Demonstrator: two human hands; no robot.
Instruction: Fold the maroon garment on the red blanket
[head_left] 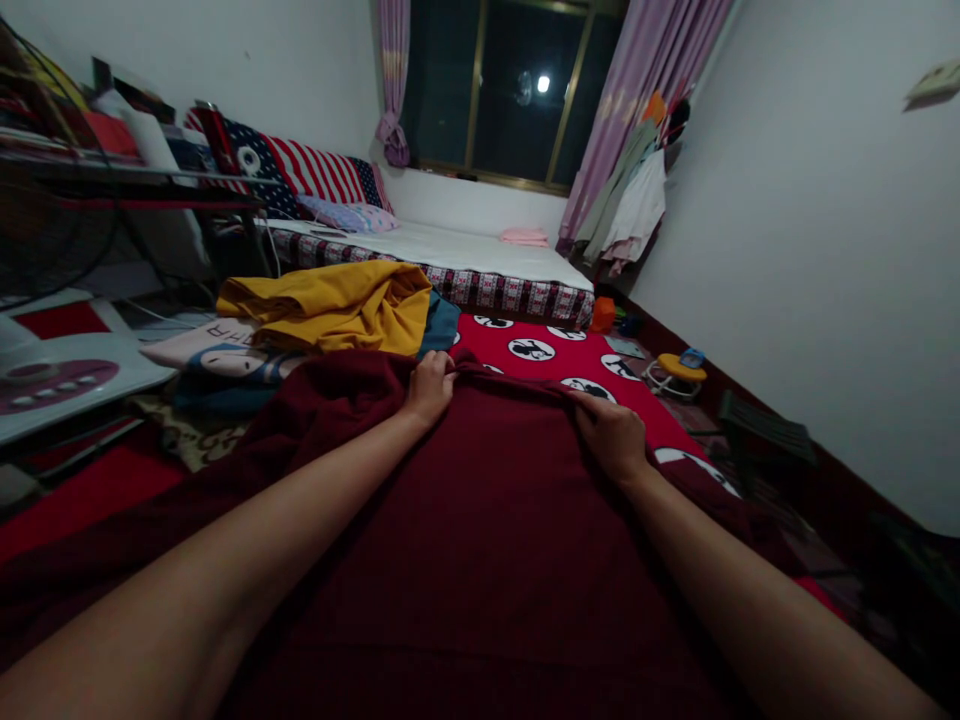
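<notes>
A large maroon garment, which looks like a long-sleeved top, lies spread out in front of me. My left hand is closed on its far edge, left of the middle. Farther right along that same edge, my right hand pinches the cloth between thumb and fingers. Between the two hands the edge runs slightly raised and folded. Loose cloth bunches to the left of my left hand. Beneath it all is a red sheet with white circles and black figures.
A yellow garment lies heaped beyond my left hand, beside a pale printed cloth. A bed stands under the window. At left are a cluttered desk and a white appliance; at right, a small round stool.
</notes>
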